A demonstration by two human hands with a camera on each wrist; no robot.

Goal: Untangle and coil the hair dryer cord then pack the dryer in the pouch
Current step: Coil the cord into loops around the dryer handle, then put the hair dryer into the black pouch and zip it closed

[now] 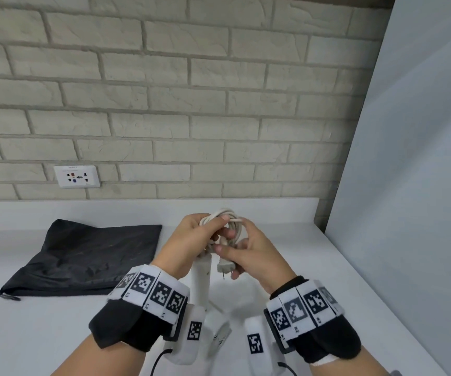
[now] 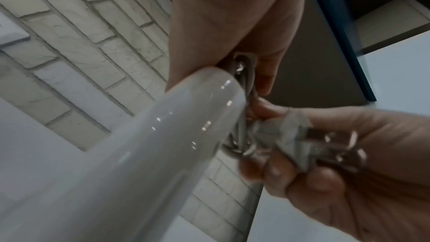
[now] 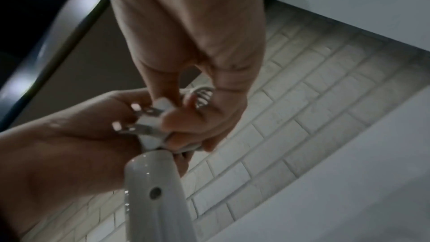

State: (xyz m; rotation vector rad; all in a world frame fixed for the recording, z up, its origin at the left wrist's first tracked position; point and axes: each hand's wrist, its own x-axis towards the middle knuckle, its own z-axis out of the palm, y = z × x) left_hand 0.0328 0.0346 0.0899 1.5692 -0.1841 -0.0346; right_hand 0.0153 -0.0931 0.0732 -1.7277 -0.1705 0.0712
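- The hair dryer (image 1: 202, 278) is held up above the white counter (image 1: 56, 327), handle end uppermost and its body hanging down between the wrists; its glossy white shell looks hard and smooth, so it would likely slip in a loose grip.
- The cord (image 1: 224, 221) is gathered in a bundle of loops at the top of the handle; it looks soft and springy, likely to uncoil if let go, and is best taken across all the loops at once.
- The plug (image 1: 225, 265) hangs below the bundle with its metal prongs pointing down; being small and rigid, it gives the handiest hold for tucking in the cord's end.
- The left hand (image 1: 189, 240) is raised, fingers curled round the looped cord at the handle's top, thumb over the bundle.
- The right hand (image 1: 251, 253) faces it, just beside and touching, fingers bent round the plug and the last stretch of cord.
- Both forearms angle inward, so the hands meet over the middle of the counter.
- The black pouch (image 1: 88, 256) lies flat on the counter, well to the left and untouched; the limp fabric will probably need one hand to hold the mouth open.
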